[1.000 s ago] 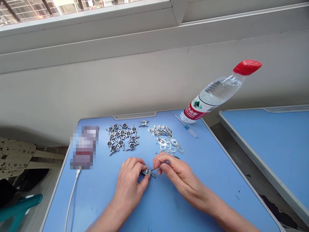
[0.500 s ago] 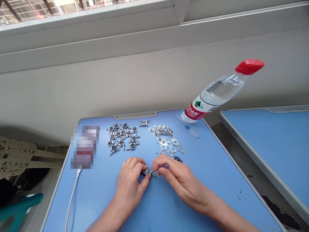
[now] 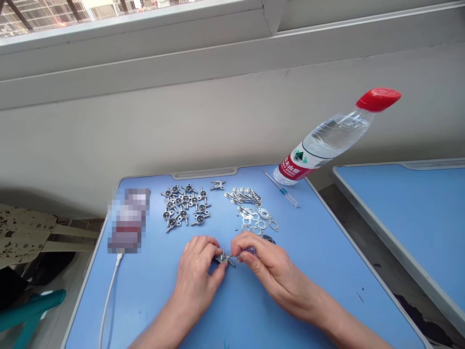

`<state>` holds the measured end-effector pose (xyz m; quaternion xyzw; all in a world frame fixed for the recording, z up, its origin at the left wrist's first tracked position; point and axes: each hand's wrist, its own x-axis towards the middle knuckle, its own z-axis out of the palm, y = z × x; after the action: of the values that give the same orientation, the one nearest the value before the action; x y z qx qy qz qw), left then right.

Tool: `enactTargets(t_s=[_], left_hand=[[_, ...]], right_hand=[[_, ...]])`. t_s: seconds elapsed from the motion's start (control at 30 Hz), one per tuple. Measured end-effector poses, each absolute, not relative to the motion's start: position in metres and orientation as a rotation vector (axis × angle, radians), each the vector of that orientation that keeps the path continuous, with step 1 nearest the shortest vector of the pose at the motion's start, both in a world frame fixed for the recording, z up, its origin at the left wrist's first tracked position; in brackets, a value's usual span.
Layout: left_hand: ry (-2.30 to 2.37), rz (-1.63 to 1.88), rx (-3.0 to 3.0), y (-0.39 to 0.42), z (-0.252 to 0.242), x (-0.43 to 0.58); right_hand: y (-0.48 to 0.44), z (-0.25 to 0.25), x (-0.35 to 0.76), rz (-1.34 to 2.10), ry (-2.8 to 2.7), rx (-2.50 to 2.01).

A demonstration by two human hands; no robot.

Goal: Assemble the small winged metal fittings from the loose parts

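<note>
My left hand [image 3: 198, 264] pinches a small silver metal fitting [image 3: 224, 260] against the table, thumb on the near side. A thin post stands up from the fitting and a short arm points right. Closed around the purple see-through handle of a small screwdriver [image 3: 250, 250] is my right hand [image 3: 267, 261]. Its thin shaft reaches left to the fitting; the exact contact is too small to make out. Just beyond my right hand lie black rubber rings [image 3: 269, 239], partly hidden, and flat silver gasket-like plates [image 3: 261, 224].
Several metal fittings with round black inserts [image 3: 183, 214] lie at the back left, near a lone fitting [image 3: 218, 184]. Silver levers [image 3: 245, 196] lie right of it. A clear-handled screwdriver [image 3: 288, 196] and a water bottle [image 3: 319, 145] occupy the back right. A cable [image 3: 109, 295] runs along the left.
Both hands keep their grips in almost the same place. The whole view has shifted very slightly.
</note>
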<state>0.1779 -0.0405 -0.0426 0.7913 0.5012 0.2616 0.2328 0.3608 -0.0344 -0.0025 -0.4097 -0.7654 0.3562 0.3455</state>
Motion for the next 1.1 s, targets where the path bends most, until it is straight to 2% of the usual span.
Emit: enactTargets(t_s=[0.3,0.5,0.7,0.93,1.1], left_hand=[[1.383,0.736,2.195,-0.041,-0.043,0.178],[1.378,0.735,2.192,-0.041,-0.041,0.178],[1.381,0.734,2.182,-0.041,-0.044,0.178],[1.379,0.732,2.182,-0.041,-0.043,0.178],[1.378,0.735,2.175,-0.041,-0.043,0.178]], right_hand=[[-0.033,-0.01,0.36,0.614,-2.084,-0.835],[-0.033,0.005,0.366,0.635,-2.226,-0.831],[-0.032,-0.002,0.364,0.312,-2.151,-0.866],[-0.035,0.0,0.364,0.431,-2.152,-0.82],[-0.033,-0.003,0.364,0.34,-2.101,-0.886]])
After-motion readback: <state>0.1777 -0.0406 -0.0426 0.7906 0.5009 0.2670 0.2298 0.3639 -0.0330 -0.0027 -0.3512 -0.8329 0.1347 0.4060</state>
